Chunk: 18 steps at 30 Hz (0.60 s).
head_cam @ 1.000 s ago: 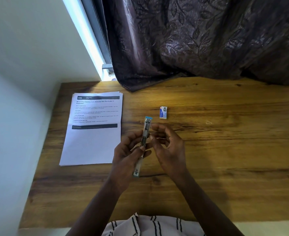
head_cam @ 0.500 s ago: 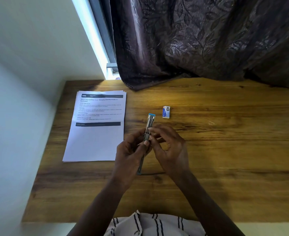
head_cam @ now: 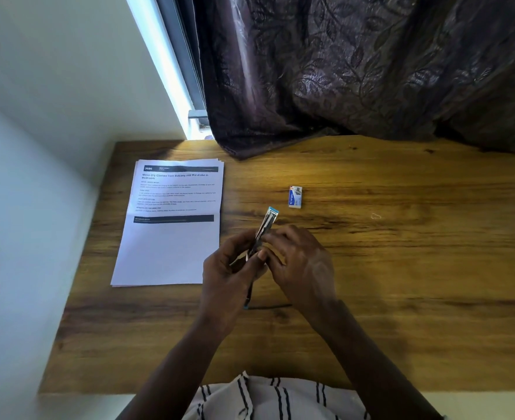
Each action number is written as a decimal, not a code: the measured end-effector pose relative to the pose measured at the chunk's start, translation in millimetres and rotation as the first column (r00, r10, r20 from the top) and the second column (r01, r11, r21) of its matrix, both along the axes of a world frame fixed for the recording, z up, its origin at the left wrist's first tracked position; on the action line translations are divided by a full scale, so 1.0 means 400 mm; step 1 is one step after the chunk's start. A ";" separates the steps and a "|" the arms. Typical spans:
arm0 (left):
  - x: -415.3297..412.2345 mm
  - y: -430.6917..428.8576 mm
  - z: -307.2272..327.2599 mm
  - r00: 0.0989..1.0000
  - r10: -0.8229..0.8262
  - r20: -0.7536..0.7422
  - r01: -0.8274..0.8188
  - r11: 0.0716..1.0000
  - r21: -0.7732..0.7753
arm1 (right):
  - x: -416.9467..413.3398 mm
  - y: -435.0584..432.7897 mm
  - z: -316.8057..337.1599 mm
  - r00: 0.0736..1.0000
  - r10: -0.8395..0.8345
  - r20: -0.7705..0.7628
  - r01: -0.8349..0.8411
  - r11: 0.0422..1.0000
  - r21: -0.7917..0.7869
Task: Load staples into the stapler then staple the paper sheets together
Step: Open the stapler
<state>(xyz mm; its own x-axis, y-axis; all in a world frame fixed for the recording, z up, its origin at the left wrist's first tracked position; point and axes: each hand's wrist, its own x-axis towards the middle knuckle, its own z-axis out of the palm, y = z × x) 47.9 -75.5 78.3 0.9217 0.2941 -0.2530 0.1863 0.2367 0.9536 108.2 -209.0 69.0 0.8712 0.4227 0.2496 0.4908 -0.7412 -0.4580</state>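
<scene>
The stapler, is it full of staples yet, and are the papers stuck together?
Not yet. Done: the staple box is out on the desk. In hand: the left hand holds the stapler above the desk while the right hand works at its middle; whether staples are inside cannot be seen. Left: the papers lie loose at the left, still to be stapled.

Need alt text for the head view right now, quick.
Both hands, left hand and right hand, hold a slim stapler above a wooden table. Paper sheets lie left; a small staple box lies beyond.
</scene>
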 end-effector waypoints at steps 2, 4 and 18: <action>-0.001 0.001 -0.001 1.000 0.002 -0.006 -0.002 1.000 0.007 | 0.003 0.000 0.002 1.000 0.014 0.001 -0.014 0.999 -0.029; -0.003 0.001 -0.006 1.000 0.010 -0.016 -0.009 1.000 0.017 | 0.006 0.002 0.005 1.000 0.016 -0.022 -0.017 0.999 -0.030; -0.021 0.002 -0.030 0.998 -0.006 -0.063 0.009 0.999 0.040 | 0.017 -0.003 -0.004 0.909 0.090 -0.407 0.070 0.930 0.362</action>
<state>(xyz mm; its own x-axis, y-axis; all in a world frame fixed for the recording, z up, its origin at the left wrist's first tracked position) 39.7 -74.5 66.3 0.9065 0.2985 -0.2986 0.2476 0.1972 0.9486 115.0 -210.2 67.3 0.9241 0.3820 0.0076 0.2058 -0.4809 -0.8522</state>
